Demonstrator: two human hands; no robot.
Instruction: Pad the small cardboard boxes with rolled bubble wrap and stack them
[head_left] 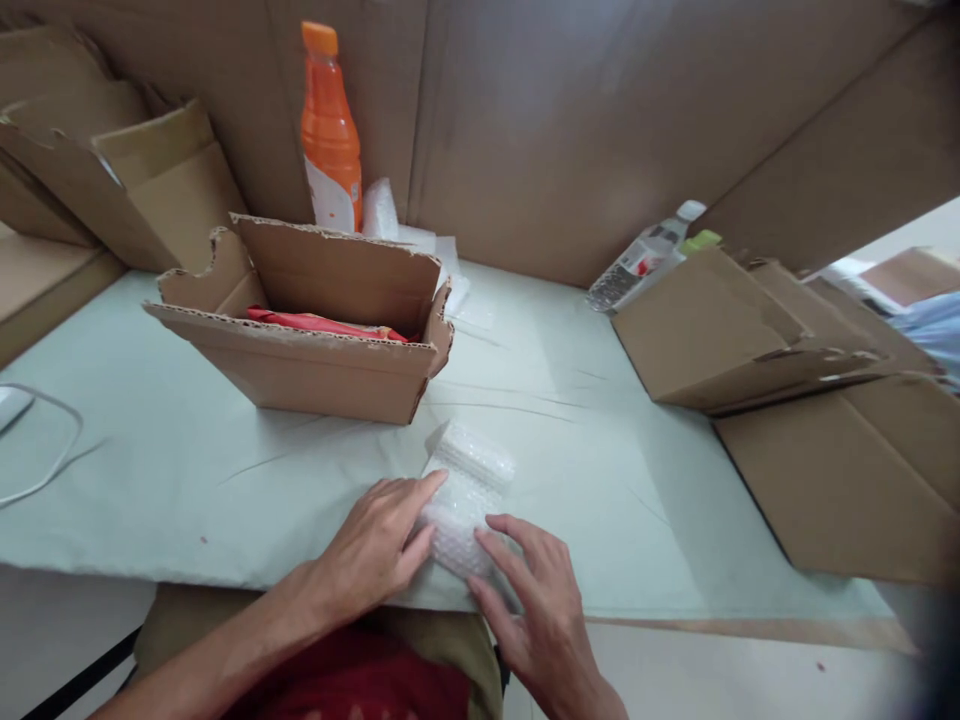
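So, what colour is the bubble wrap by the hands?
The bubble wrap is whitish and see-through, with little bubbles; head view.

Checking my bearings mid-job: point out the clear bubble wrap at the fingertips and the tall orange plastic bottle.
Clear bubble wrap (pixel 466 498), head view: middle of its upper surface.
Tall orange plastic bottle (pixel 330 132), head view: middle of its body.

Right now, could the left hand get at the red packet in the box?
Probably yes: nothing covers the red packet from above, though the left hand must clear the box's near wall.
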